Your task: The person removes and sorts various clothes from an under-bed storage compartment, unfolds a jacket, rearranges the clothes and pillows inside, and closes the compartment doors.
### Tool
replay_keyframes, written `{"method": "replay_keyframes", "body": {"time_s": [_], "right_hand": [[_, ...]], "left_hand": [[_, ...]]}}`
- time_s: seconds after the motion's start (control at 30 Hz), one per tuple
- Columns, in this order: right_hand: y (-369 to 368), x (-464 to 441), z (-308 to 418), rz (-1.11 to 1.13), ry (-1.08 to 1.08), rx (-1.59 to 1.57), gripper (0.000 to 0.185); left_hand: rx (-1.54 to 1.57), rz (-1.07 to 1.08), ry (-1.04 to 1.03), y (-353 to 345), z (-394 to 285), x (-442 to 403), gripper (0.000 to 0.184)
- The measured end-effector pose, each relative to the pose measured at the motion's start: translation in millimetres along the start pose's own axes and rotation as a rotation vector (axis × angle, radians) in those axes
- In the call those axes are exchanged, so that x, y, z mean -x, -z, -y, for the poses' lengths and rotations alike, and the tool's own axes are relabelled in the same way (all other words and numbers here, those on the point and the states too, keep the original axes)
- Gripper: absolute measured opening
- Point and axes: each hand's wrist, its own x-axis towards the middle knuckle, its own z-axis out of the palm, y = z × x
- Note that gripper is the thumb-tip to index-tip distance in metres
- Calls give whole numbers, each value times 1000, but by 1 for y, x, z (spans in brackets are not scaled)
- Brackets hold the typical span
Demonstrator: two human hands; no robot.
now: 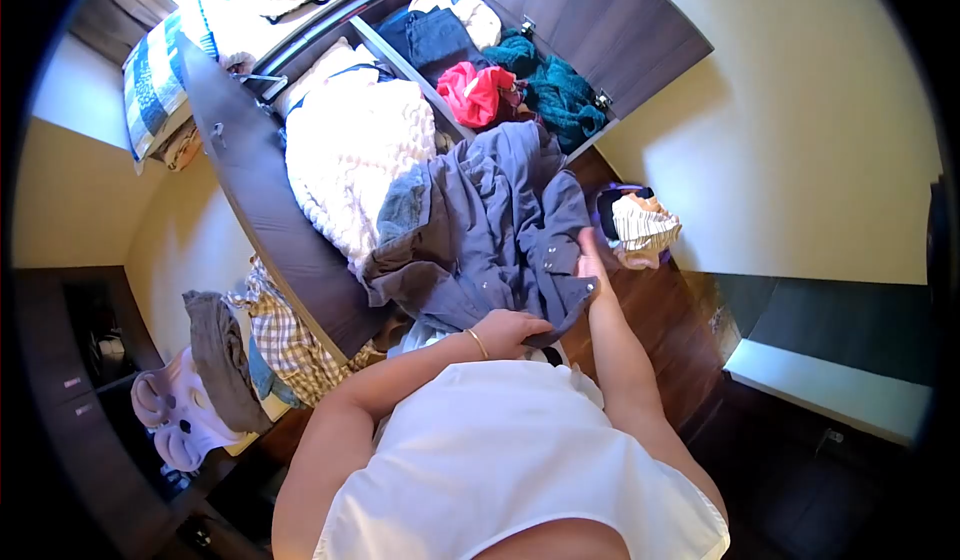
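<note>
Grey garment directly ahead of the hands, crumpled and spread out, with near hem at the hands and long axis roughly away from the body, leaning a little right at the far end; in contact with both hands, so neither clearly nearer; left hand flat-looking at the near hem, right hand farther forward at the right edge, thumb raised; hands apart from each other, with fingers partly hidden by cloth, so impossible to tell whether closed on the fabric.

Ahead and left of the hands, against the garment, a white fluffy blanket; beyond the garment's far end, a red cloth and a dark green knit, both on the right side of a pale divider; to the right of the right hand, striped clothing above the wooden floor; well left of the left hand, a checked shirt.
</note>
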Motion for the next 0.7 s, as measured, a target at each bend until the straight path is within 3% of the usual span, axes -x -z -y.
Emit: {"method": "replay_keyframes", "body": {"time_s": [0.03, 0.1, 0.13, 0.17, 0.23, 0.3, 0.33, 0.37, 0.4, 0.43, 0.47, 0.5, 0.53, 0.57, 0.63, 0.7], "right_hand": [[4, -3, -9, -152, -162, 141, 96], [25, -11, -23, -125, -472, 434, 82], [78, -50, -45, -140, -609, 613, 85], [69, -38, -48, -229, -727, 754, 87], [70, -30, -55, -142, -617, 752, 83], [57, -35, -56, -312, -593, 798, 74], [35, -24, -44, -388, -485, 919, 59], [50, -37, -46, -340, -351, 839, 33], [29, -19, -36, -341, -196, 427, 15], [75, -53, -40, -347, 11, 257, 7], [39, -12, -12, -335, 8, 30, 7], [55, -7, 5, -343, 65, -37, 7], [63, 10, 19, -215, 372, 27, 14], [35, 60, 37, -230, 544, 115, 29], [-15, 160, 61, -331, 631, 190, 47], [-7, 240, 71, -403, 672, 258, 56]], "left_hand": [[-11, 45, -8, -4, -1, 0, 43], [-43, 127, -22, -10, -2, -2, 44], [-35, 131, -66, -16, 1, -2, 45], [-37, 154, -62, -15, -1, -1, 45], [-45, 192, -54, -10, -6, 0, 44], [-6, 202, -88, -22, 2, 1, 47], [11, 210, -106, -26, 4, 3, 48], [10, 198, -100, -30, 4, 4, 50], [7, 184, -95, -31, 3, 5, 53], [1, 168, -91, -31, 3, 6, 55], [30, 185, -54, -26, -1, 6, 60], [39, 186, -39, -24, -4, 7, 60], [43, 189, -30, -21, -6, 7, 60], [49, 196, -28, -20, -8, 6, 60], [34, 135, -153, -18, 5, -1, 59], [6, 57, -131, 9, 8, -8, 44]]}}
